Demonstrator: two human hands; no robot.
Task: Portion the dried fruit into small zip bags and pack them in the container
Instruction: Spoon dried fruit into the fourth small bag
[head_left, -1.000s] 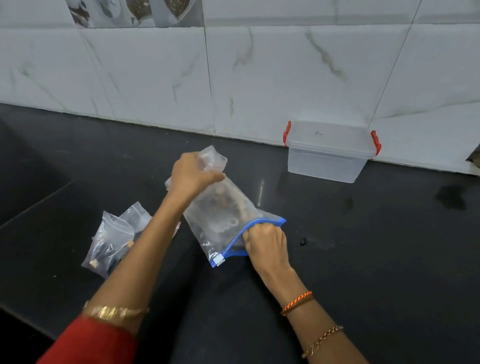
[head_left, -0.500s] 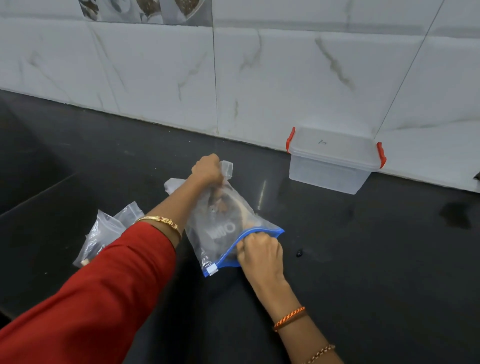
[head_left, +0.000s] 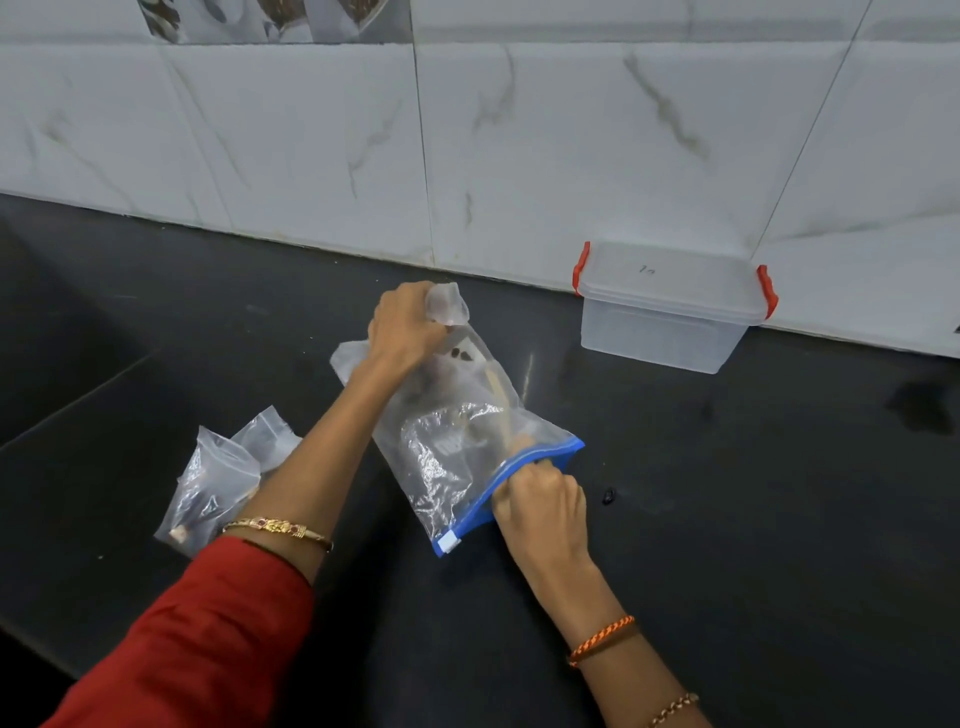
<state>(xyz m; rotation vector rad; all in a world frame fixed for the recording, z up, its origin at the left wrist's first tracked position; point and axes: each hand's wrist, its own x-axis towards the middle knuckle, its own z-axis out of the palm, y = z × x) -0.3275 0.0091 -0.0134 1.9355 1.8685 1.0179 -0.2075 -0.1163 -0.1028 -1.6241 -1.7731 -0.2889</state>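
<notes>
- On the black stone bench (head_left: 727, 519), centre: large clear zip bag with blue slider seal (head_left: 457, 441), holding dark dried fruit (head_left: 460, 355). I read it as the bulk supply.
- Left hand (head_left: 402, 327): clenched round the bag's bunched far end, lifting it, probably to tip fruit toward the mouth.
- Right hand (head_left: 543, 506): fingers curled inside the blue opening, seemingly gathering a portion.
- Left of my forearm: two small clear zip bags (head_left: 218, 483), lying touching; contents dark, hard to make out.
- By the white marble-tiled wall (head_left: 519, 130): translucent plastic container with red clips (head_left: 670, 306), lid on, well apart from the bags; packing not begun, I judge.
- Beside the right hand: one stray dark piece (head_left: 608, 496).
</notes>
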